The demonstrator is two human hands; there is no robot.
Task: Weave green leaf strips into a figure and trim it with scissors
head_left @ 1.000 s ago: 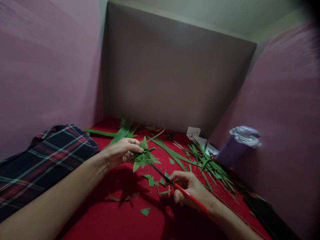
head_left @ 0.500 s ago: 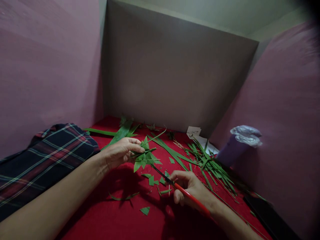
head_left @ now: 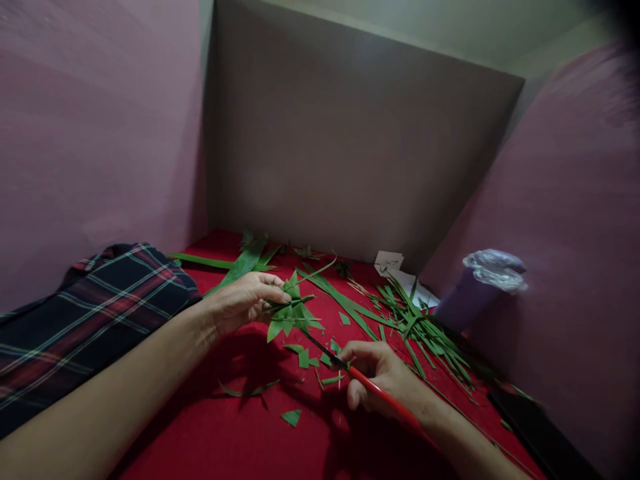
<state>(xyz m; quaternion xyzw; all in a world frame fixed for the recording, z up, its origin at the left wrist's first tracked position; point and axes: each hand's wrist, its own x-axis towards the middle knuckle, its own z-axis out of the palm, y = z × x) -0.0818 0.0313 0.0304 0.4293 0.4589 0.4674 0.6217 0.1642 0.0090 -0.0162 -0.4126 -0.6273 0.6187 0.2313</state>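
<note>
Between the thumb and fingers of my left hand [head_left: 250, 298] is a green leaf bundle [head_left: 295, 312] with jagged, pointed tips and a thin stem sticking up to the right. My right hand [head_left: 395, 377] is closed around red-handled scissors [head_left: 380, 393], seen nearly edge-on. Their dark blades point up and left, with the tip at the lower edge of the leaf bundle; I cannot tell whether it touches. Under both hands lie several small cut leaf pieces [head_left: 303, 359] on the red cloth [head_left: 215, 433].
To the right spreads a pile of narrow leaf strips [head_left: 425, 337], with white papers [head_left: 415, 288] behind it. A purple container [head_left: 463, 293] with plastic on top stands by the right wall. Long leaves [head_left: 245, 261] lie at the back left. A dark flat object [head_left: 535, 433] sits at lower right.
Almost nothing differs. The view has shifted very slightly, while both hands, the leaf bundle and the scissors keep nearly the same positions.
</note>
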